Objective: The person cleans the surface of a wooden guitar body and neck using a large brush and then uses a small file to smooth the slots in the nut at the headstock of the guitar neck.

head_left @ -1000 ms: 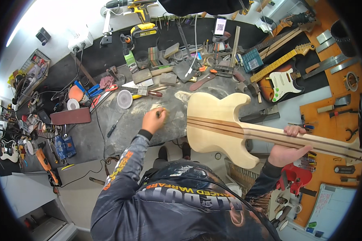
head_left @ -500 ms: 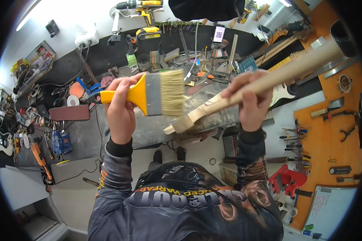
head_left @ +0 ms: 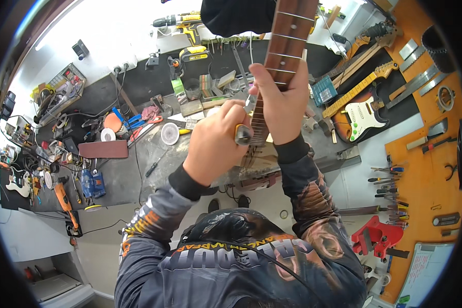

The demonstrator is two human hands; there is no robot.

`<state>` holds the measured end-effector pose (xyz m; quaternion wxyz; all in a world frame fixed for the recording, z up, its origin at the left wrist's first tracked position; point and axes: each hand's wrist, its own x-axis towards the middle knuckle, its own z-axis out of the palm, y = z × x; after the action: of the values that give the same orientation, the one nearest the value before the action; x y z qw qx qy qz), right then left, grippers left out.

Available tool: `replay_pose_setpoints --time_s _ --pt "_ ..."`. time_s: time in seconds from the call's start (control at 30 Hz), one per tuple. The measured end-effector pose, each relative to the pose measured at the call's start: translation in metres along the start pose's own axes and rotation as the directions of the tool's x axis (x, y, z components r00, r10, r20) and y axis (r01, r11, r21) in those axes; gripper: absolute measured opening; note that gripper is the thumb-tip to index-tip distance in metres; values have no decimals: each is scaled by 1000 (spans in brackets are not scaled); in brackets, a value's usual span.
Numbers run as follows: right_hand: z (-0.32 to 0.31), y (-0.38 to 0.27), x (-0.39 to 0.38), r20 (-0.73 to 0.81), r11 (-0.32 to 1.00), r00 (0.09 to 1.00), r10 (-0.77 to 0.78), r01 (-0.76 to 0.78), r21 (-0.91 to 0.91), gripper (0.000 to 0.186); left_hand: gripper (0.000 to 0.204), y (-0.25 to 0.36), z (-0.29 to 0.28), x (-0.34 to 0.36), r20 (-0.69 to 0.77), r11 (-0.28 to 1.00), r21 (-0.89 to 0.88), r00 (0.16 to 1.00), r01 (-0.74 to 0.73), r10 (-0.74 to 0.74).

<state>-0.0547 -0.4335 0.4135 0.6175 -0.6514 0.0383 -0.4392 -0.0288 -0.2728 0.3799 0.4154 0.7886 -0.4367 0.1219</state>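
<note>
My right hand (head_left: 287, 110) is wrapped round a guitar neck (head_left: 292, 38), its dark fretboard with metal frets and dot inlays turned up. The neck stands steeply over the bench, its wide end rising toward the top of the view. Close against its left side, my left hand (head_left: 213, 141) is closed on a paintbrush with a yellow handle (head_left: 242, 133). The handle's butt points up at me, and a bit of the metal band shows beyond my fingers. The bristles are mostly hidden behind my hand, so I cannot tell whether they touch the wood.
The grey workbench (head_left: 156, 154) carries a screwdriver (head_left: 151, 169), a white disc (head_left: 170, 134), a brown sanding block (head_left: 103, 149) and a blue tool (head_left: 93, 184). To the right lies a sunburst electric guitar (head_left: 363, 119). A red vise (head_left: 377, 237) and several hand tools are farther right.
The neck has swung up to steep, fretboard now showing. My left hand has moved right beside it, turning the brush from sideways to end-on. The whole view has shifted slightly.
</note>
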Motion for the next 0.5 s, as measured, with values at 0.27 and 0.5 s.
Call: replay_pose_setpoints --time_s 0.27,0.5 --pt "-30 12 19 -58 1000 998 -20 22 21 41 7 14 -53 -6 61 993 -95 996 -63 69" --pt "-68 5 22 -130 998 992 4 4 62 34 28 -90 43 -9 -298 404 -909 841 -106 -451"
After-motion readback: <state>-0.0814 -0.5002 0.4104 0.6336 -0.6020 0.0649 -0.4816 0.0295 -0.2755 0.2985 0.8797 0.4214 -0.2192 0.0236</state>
